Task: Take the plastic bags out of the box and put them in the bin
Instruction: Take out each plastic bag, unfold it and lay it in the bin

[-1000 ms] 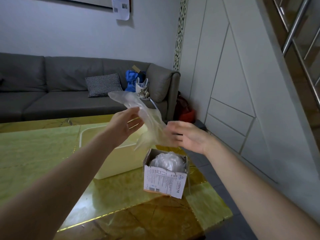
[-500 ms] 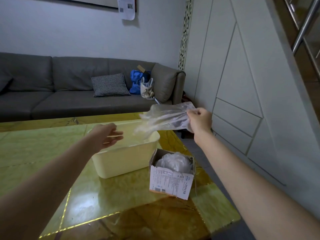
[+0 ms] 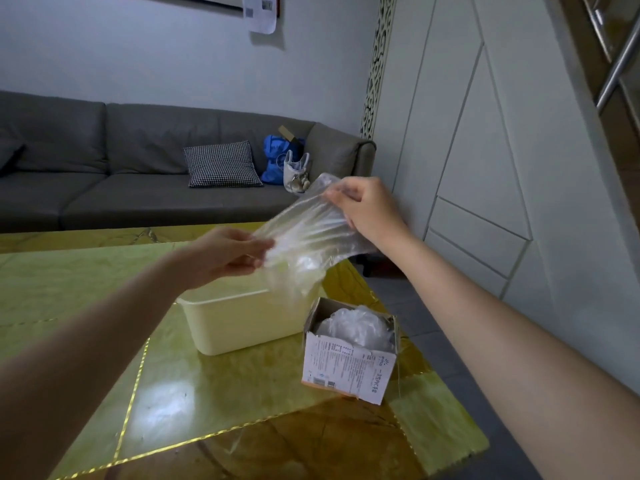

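Cardboard box [image 3: 347, 367] at five o'clock on the table showing sideways printing on its white front flap, characters too small to make out, paper sheet [image 3: 260, 10] hanging at twelve o'clock on the wall carrying unreadable codes

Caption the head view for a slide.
Both hands, left hand and right hand, hold a clear plastic bag above the cream bin.

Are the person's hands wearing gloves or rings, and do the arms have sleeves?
No gloves or rings show. The left hand and the right hand are both bare, and both forearms are bare for as far as the picture shows, with no sleeve, watch or bracelet in view. The arms come in long and slim from the bottom corners of the picture.
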Demonstrator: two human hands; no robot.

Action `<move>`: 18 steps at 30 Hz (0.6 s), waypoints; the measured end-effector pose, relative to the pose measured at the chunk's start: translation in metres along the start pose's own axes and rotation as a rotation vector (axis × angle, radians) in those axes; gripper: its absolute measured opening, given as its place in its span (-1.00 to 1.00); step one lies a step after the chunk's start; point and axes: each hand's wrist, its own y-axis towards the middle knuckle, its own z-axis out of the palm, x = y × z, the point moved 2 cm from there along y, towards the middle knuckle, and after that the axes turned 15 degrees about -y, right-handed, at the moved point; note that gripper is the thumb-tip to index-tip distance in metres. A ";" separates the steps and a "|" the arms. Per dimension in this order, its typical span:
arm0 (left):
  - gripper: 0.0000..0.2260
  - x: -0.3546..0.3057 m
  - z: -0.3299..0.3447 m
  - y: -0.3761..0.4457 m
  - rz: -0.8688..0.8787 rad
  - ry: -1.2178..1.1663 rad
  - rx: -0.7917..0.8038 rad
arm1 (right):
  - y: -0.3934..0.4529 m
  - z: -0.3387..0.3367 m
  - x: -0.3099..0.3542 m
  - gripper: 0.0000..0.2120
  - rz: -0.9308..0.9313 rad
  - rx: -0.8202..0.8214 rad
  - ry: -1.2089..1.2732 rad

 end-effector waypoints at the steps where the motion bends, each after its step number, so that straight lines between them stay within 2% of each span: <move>1: -0.89 -0.002 -0.013 0.002 0.041 0.001 -0.096 | 0.007 0.008 -0.003 -0.79 0.017 -0.073 -0.011; 3: -0.87 -0.009 -0.037 0.008 0.137 0.108 -0.305 | 0.017 0.025 -0.007 -0.76 0.049 -0.166 -0.050; 4: -0.86 -0.012 -0.050 0.013 0.179 0.182 -0.399 | 0.024 0.039 -0.009 -0.76 0.051 -0.163 -0.078; 6: -0.82 -0.017 -0.077 0.025 0.225 0.341 -0.558 | 0.034 0.070 -0.008 -0.76 0.046 -0.045 -0.177; 8: -0.75 -0.018 -0.097 0.033 0.179 0.713 -0.727 | 0.040 0.103 -0.008 -0.65 0.057 0.081 -0.303; 10: -0.71 -0.016 -0.099 0.041 0.243 0.969 -0.772 | 0.044 0.132 -0.013 -0.68 0.058 0.187 -0.373; 12: -0.75 -0.011 -0.086 0.045 0.455 0.993 -0.556 | 0.044 0.154 -0.017 -0.75 0.000 0.280 -0.494; 13: -0.77 -0.005 -0.078 0.048 0.550 1.009 -0.369 | 0.044 0.163 -0.020 -0.79 -0.043 0.320 -0.555; 14: -0.79 0.001 -0.069 0.049 0.563 1.031 -0.175 | 0.044 0.169 -0.022 -0.81 -0.098 0.357 -0.622; 16: -0.77 0.021 -0.057 0.059 0.334 1.159 0.106 | 0.041 0.179 -0.025 -0.78 -0.180 0.429 -0.734; 18: -0.71 0.043 -0.054 0.071 0.016 1.336 0.205 | 0.037 0.188 -0.027 -0.72 -0.229 0.500 -0.841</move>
